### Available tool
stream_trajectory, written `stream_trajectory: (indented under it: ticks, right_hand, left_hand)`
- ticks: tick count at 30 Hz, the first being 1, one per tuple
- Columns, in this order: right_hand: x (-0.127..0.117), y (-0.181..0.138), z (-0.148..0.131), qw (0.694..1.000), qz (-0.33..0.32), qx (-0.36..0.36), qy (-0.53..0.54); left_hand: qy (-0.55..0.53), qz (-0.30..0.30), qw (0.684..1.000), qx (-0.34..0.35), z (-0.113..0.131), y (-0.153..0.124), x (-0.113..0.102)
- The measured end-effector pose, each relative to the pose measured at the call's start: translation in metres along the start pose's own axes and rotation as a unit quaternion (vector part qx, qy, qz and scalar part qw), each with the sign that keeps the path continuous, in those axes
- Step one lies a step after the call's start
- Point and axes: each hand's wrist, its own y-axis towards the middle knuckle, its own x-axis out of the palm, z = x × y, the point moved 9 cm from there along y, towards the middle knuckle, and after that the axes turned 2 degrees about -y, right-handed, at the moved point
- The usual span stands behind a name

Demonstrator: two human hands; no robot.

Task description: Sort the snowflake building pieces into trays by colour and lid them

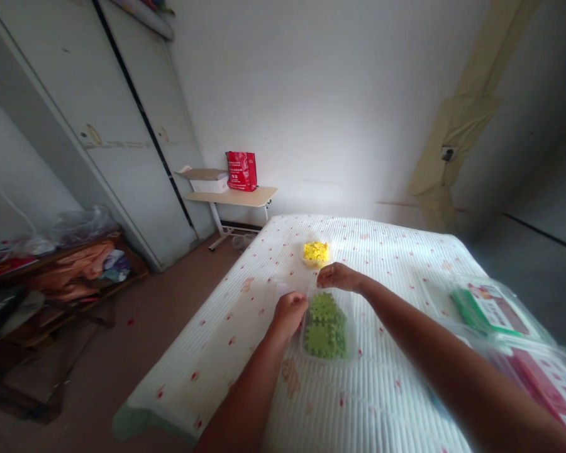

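A clear plastic container lies on the bed with green interlocking foam-like pieces inside. My left hand is closed beside its upper left edge, thumb and fingers pressed together; whatever they may grip is hidden. Curled over the far end of the same container is my right hand, its fingertips bent down and too small to show what they pinch. Just beyond it stands a small clear tub heaped with yellow pieces. Something flat and transparent, perhaps a lid, lies left of the container.
The bed has a white ribbed cover with small prints. On its right are clear boxes with a green item and a red item. A small side table by the wall carries a red bag and a white box.
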Motion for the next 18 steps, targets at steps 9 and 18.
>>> stream_trajectory:
  ticks: [9,18]
  right_hand:
    - [-0.027,-0.021,0.015,0.99,0.042,0.117,-0.063]
    - [-0.023,-0.056,0.046,0.965,0.025,0.26,0.001]
  left_hand:
    - [-0.026,-0.011,0.999,-0.028,-0.001,0.0,0.001]
    - [0.085,0.034,0.993,0.08,0.009,0.021,0.002]
